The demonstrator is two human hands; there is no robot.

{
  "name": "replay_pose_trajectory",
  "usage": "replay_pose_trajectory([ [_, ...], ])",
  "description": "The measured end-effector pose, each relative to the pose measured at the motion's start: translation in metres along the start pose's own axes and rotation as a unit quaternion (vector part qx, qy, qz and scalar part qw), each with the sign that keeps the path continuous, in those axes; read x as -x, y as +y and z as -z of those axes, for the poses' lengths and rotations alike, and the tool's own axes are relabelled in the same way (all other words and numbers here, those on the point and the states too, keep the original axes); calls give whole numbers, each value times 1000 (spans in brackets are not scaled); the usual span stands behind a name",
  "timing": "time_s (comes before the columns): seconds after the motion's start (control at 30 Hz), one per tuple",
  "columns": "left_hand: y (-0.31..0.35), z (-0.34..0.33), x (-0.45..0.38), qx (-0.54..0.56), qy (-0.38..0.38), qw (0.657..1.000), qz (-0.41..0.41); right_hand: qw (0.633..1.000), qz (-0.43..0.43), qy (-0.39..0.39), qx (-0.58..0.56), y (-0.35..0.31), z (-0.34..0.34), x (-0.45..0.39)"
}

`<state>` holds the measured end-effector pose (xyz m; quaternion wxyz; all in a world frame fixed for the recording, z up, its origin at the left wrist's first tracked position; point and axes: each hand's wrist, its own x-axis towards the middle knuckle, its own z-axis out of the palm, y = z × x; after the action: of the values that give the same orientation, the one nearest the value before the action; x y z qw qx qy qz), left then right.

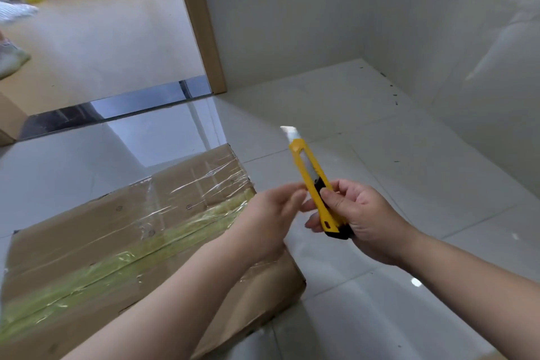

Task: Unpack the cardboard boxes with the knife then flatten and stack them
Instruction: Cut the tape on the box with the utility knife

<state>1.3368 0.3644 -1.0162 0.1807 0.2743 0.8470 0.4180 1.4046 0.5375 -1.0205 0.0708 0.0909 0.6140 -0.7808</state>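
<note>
The knife stands tilted in the right hand, blade end up and away, its lower end in the palm. The left hand is just left of it, fingertips touching the handle. Below and left of both hands lies the cardboard box on the floor (the left forearm crosses over its near corner). A wall stands beyond the hands, a doorway off to their far left.
</note>
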Motion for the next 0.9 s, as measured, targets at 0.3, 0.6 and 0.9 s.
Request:
replay_pose_trajectory([
  [0.3, -32, 16, 29, -374, -126, 909, -132, 999, 8, 7, 51, 13, 3, -28],
  [0.6, -23, 10, 35, -381, -119, 909, -124, 992, 13, 79, 96, 17, -6, -38],
  [0.9, -25, 10, 43, -397, -102, 900, -146, 972, -53, 111, 201, 28, -19, -83],
])
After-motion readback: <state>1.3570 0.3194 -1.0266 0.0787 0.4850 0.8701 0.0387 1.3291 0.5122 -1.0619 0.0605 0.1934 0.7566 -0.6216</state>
